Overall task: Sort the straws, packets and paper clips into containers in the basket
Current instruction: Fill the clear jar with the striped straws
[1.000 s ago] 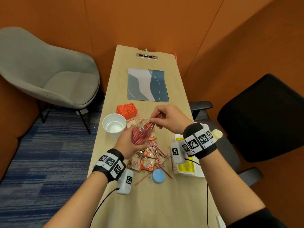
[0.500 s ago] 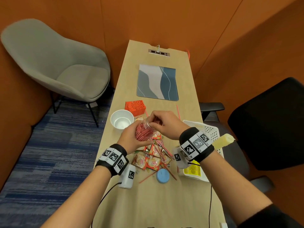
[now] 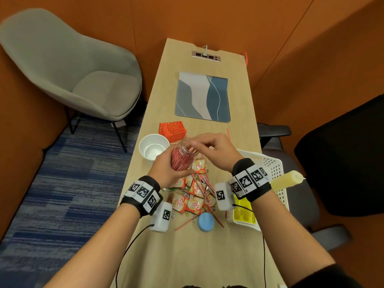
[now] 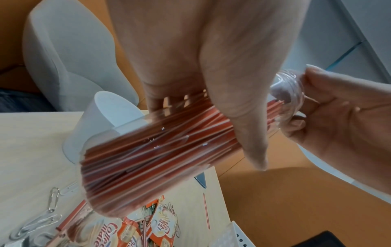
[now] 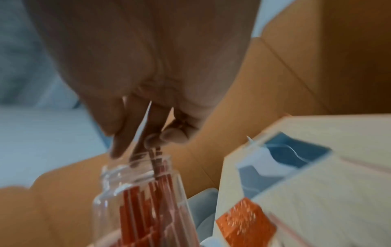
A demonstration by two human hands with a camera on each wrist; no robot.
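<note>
At the jar (image 3: 182, 156) mouth, right hand (image 3: 216, 151) has pushed straws (image 4: 156, 150) fully inside.

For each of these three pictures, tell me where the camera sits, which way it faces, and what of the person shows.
Head: worn on the head, facing forward and down at the table; both forearms, left hand and right hand show.
Left wrist: looks along the left hand gripping the clear jar of straws; the right hand's fingers show at its mouth.
Right wrist: looks along the right fingers down into the jar's mouth.
Shared: all three show the jar.
</note>
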